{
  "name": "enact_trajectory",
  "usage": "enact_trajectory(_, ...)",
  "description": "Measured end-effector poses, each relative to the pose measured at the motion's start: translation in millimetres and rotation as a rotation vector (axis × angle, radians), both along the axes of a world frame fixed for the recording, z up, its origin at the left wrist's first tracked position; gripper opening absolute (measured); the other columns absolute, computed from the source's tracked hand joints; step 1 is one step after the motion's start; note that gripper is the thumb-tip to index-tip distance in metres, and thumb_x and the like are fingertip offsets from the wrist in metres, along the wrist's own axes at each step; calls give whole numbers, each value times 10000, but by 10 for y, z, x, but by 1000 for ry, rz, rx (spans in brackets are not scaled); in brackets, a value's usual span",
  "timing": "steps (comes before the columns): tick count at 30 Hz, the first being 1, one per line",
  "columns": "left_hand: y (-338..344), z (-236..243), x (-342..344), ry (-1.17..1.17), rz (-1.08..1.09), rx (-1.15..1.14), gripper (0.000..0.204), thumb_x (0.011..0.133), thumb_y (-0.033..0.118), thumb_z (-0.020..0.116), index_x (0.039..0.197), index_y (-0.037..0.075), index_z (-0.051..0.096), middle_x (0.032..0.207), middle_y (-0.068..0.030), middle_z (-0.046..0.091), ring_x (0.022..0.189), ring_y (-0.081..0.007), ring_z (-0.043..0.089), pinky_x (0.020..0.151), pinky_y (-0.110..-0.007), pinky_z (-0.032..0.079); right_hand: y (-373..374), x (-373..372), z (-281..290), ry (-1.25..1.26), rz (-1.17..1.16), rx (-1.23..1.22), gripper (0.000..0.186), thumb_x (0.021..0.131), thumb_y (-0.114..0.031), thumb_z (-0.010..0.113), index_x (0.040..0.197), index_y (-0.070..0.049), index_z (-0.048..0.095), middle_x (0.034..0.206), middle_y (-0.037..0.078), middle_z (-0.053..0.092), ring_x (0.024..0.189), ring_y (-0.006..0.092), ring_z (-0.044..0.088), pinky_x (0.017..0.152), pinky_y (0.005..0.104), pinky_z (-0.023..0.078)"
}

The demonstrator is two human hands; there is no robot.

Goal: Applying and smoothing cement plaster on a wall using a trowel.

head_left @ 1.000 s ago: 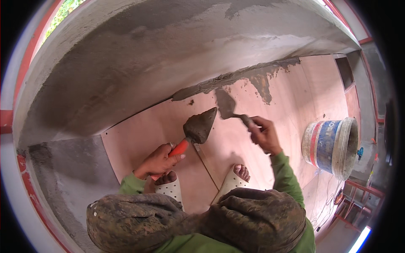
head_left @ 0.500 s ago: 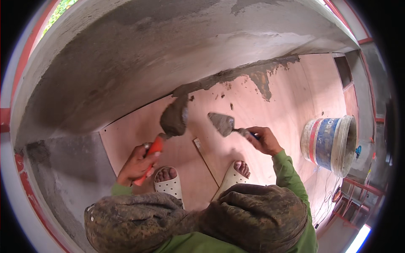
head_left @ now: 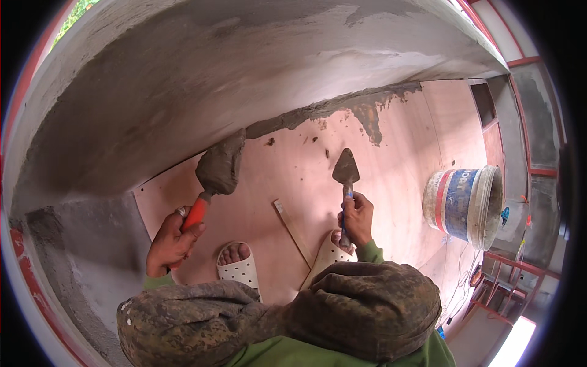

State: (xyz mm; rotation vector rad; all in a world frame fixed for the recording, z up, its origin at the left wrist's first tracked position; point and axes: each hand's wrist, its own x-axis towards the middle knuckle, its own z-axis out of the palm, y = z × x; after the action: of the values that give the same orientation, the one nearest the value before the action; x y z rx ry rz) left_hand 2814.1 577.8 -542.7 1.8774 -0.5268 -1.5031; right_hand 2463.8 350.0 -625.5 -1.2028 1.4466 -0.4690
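The orange-handled trowel [head_left: 215,177] has swung up and leftward since a second ago, its blade now pressed flat against the lower edge of the grey plastered wall [head_left: 183,98], while the small pointing trowel [head_left: 346,174] has dropped back from the wall and stands blade-up. The left hand [head_left: 173,241] is wrapped tight round the orange handle; the right hand [head_left: 356,218] is closed about the smaller tool's blue grip. The blade above the left hand carries a thick load of wet mortar [head_left: 221,164]. Beyond the right hand, a ragged band of mortar [head_left: 342,105] marks the unfinished seam where wall meets the pink board floor [head_left: 397,159]. Should the blade tilt or the pressure ease, the mortar could likely slump off and drop onto the board or onto the white sandals [head_left: 239,269] just below both hands. A plastic bucket [head_left: 466,205] lies on its side, well off to the right of the right hand.
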Motion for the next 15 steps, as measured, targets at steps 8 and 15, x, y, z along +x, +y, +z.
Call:
enact_trajectory(8,190,-58,15,12,15,-26,466,940,360,672,1195,1,519,706,-11,528,472,-87,482,443,-258,416,47,548,-108,-11,37,-26,261,1004,-197,520,950,51,583,718,55,549,494,127,569,410,287,469)
enact_trajectory(15,322,-111,34,57,68,5,466,946,342,659,1217,-7,512,716,-20,537,482,-92,486,459,-258,415,-358,995,-285,-93,67,-85,274,1004,-197,515,874,36,578,707,55,549,501,129,573,415,294,483)
